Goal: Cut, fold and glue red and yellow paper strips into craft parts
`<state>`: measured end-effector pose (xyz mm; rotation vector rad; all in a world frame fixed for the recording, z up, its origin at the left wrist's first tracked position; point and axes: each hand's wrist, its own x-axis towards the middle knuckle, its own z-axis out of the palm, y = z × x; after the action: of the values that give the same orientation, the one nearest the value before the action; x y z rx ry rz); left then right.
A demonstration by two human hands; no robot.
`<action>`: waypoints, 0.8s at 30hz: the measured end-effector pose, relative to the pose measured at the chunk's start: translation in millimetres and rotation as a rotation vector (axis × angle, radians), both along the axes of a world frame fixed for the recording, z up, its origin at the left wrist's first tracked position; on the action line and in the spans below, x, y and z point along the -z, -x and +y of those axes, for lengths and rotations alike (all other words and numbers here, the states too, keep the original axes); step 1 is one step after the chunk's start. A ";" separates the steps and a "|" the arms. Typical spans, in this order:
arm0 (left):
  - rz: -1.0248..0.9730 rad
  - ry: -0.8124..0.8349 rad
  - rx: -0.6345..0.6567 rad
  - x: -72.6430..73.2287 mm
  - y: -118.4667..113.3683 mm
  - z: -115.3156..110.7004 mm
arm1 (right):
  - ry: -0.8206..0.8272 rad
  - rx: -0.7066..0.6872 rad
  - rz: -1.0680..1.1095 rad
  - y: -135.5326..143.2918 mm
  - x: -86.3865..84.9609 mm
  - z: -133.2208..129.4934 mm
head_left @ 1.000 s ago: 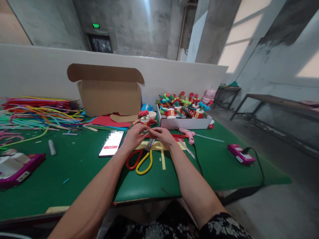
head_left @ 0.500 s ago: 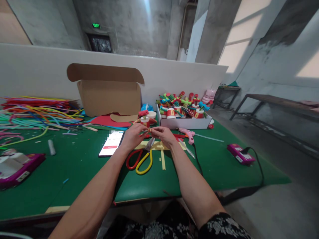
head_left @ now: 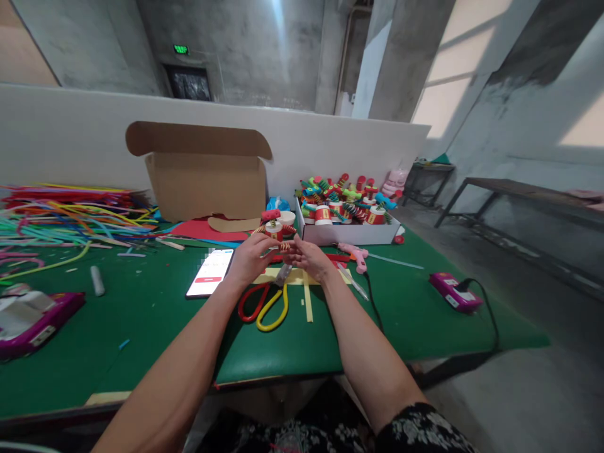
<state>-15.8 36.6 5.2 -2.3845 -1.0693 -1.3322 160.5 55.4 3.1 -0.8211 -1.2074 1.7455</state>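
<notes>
Between my hands is a small folded red and yellow paper spring [head_left: 285, 247]. My left hand [head_left: 255, 257] is closed on its left end. My right hand [head_left: 306, 258] has its fingers apart at the spring's right side, palm partly turned up. Just beyond them stands a cup figure [head_left: 272, 229] with a red roll on top and folded springs at its sides. Under and in front of my hands lie scissors [head_left: 272, 306] with one red and one yellow handle, over yellow paper strips [head_left: 307, 297].
A white box [head_left: 349, 234] of similar cup figures stands behind, right of a brown carton [head_left: 210, 185]. A phone [head_left: 210, 272] lies left, a pink glue gun [head_left: 355, 255] right. Purple power strips [head_left: 455, 292] and piled coloured strips [head_left: 75, 214] are farther out.
My right hand has opened its fingers from a pinch on the spring, and more of the spring shows. My left hand has stayed nearly in place.
</notes>
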 end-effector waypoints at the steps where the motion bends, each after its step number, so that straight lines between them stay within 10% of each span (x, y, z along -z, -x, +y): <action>1: 0.016 -0.003 0.000 0.5 -0.3 0.4 | -0.015 -0.021 -0.011 1.0 0.7 -0.8; 11: -0.163 0.246 0.124 -4.3 -2.2 -4.0 | -0.201 0.084 0.047 2.4 4.0 1.8; 24: -0.113 0.163 0.098 1.3 -6.9 -2.6 | -0.168 -0.040 -0.024 2.1 5.4 -0.8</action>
<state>-8.9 34.1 3.8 -2.5347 -1.1448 -1.4815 158.4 54.7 -2.3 -0.7251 -1.3742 1.6439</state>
